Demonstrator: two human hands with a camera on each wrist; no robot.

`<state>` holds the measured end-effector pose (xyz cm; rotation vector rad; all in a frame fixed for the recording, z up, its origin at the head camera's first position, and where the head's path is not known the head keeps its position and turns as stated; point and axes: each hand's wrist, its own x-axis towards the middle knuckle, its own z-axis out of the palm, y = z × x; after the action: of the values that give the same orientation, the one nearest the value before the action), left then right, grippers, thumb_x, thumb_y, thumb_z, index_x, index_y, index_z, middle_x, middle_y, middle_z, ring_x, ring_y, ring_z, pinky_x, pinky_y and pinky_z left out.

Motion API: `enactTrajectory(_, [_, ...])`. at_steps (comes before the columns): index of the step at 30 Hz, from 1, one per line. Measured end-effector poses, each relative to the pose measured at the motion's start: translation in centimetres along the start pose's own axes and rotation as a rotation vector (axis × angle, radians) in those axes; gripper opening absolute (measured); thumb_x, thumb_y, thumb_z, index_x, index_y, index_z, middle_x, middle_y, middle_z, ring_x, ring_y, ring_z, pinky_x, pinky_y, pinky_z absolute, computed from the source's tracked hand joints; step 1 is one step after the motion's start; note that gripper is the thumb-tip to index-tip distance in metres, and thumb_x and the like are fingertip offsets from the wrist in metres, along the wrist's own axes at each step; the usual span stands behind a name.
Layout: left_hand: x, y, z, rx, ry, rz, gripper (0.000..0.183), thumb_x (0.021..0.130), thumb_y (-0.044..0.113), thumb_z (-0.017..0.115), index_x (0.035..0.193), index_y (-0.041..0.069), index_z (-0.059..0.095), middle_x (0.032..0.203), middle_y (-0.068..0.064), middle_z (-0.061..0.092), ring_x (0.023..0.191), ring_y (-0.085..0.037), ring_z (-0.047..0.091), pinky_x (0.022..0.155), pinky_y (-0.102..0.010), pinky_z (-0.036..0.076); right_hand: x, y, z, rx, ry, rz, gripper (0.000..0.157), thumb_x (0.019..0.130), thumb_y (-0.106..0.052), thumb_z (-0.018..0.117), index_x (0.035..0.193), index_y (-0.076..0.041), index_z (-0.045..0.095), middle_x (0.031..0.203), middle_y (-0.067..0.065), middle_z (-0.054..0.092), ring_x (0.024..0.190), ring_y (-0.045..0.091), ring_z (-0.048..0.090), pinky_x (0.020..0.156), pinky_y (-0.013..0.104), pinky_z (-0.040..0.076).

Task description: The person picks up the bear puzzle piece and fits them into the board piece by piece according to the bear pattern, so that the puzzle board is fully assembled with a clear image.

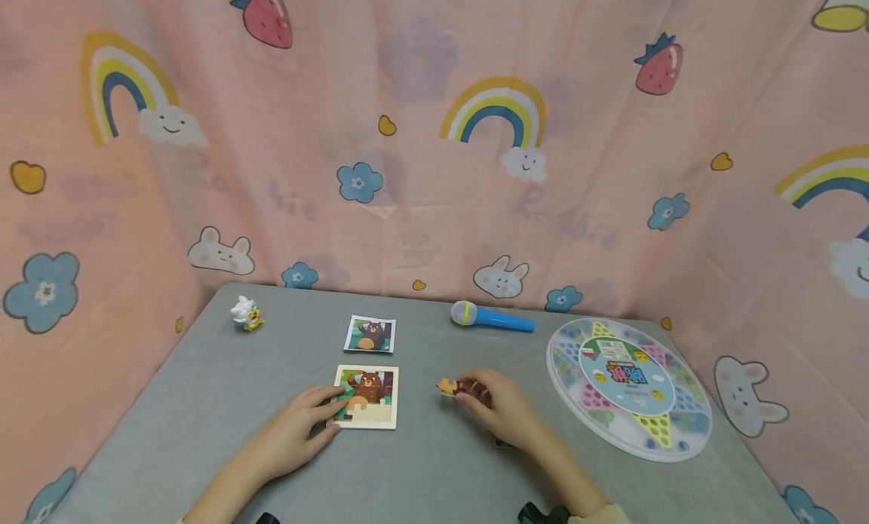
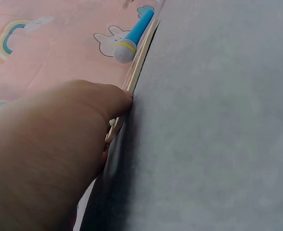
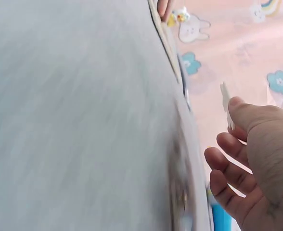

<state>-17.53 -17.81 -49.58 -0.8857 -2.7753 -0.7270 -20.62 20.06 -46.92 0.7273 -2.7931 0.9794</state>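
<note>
A square wooden jigsaw tray [image 1: 373, 416] with a brown bear picture lies on the grey table, bare wood showing in its lower part. My left hand [image 1: 295, 426] rests its fingers on the tray's left side, the thumb at its near left corner. To the right of the tray, my right hand [image 1: 505, 407] pinches a small puzzle piece [image 1: 446, 387] between thumb and fingertips. The right wrist view shows that piece [image 3: 225, 98] edge-on, held up off the table. Under the right forearm lies a small dark green piece [image 1: 502, 443], mostly hidden.
Behind the tray lies a matching bear picture card [image 1: 370, 334]. A blue toy microphone [image 1: 498, 320] is at the back, a white and yellow figurine [image 1: 247, 314] at the back left. On the right sits a round Chinese checkers board [image 1: 692, 433]. A pink printed curtain [image 1: 421, 230] hangs behind.
</note>
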Motion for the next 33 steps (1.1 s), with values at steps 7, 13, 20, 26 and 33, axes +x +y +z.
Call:
enactTrajectory(7, [0.1,-0.1,0.3,-0.002,-0.003,-0.012,0.043,0.099,0.019,0.077,0.140,0.007,0.070,0.150,-0.010,0.061,0.139,-0.035,0.056,0.111,-0.055,0.050,2.3,-3.2,1.3,0.015,0.009,-0.005,0.018,0.102,-0.021,0.074,0.119,-0.014,0.074,0.102,-0.007,0.067,0.085,0.006,0.059,0.072,0.023,0.055])
enactTrajectory(13, [0.1,-0.2,0.5,-0.006,0.002,-0.019,0.043,0.098,0.018,0.077,0.140,0.007,0.071,0.150,-0.010,0.061,0.139,-0.035,0.056,0.111,-0.055,0.050,4.1,-5.6,2.5,0.018,0.010,-0.067,0.019,0.103,-0.020,0.072,0.119,-0.010,0.074,0.103,-0.001,0.069,0.087,0.014,0.061,0.072,0.024,0.054])
enactTrajectory(20, [0.0,-0.2,0.2,-0.004,0.006,-0.014,0.043,0.098,0.017,0.077,0.139,0.007,0.071,0.148,-0.010,0.062,0.137,-0.035,0.057,0.110,-0.056,0.051,5.7,-7.6,4.2,0.056,-0.018,-0.112,0.023,0.105,-0.024,0.070,0.120,-0.008,0.073,0.105,0.003,0.070,0.087,0.015,0.062,0.072,0.023,0.054])
enactTrajectory(26, [0.0,0.0,0.0,-0.009,0.016,-0.005,0.042,0.098,0.016,0.077,0.138,0.005,0.071,0.148,-0.010,0.063,0.136,-0.036,0.058,0.109,-0.057,0.051,5.9,-8.5,5.2,0.099,-0.030,-0.143,0.019,0.104,-0.022,0.072,0.117,-0.008,0.073,0.105,0.003,0.069,0.086,0.014,0.063,0.070,0.021,0.052])
enactTrajectory(33, [0.0,0.1,0.0,0.007,0.024,0.008,0.042,0.098,0.016,0.077,0.138,0.005,0.071,0.147,-0.010,0.063,0.136,-0.035,0.058,0.109,-0.056,0.051,5.2,-8.0,6.6,0.135,-0.037,-0.135,0.015,0.101,-0.020,0.075,0.111,-0.008,0.073,0.097,0.000,0.067,0.079,0.008,0.059,0.066,0.018,0.050])
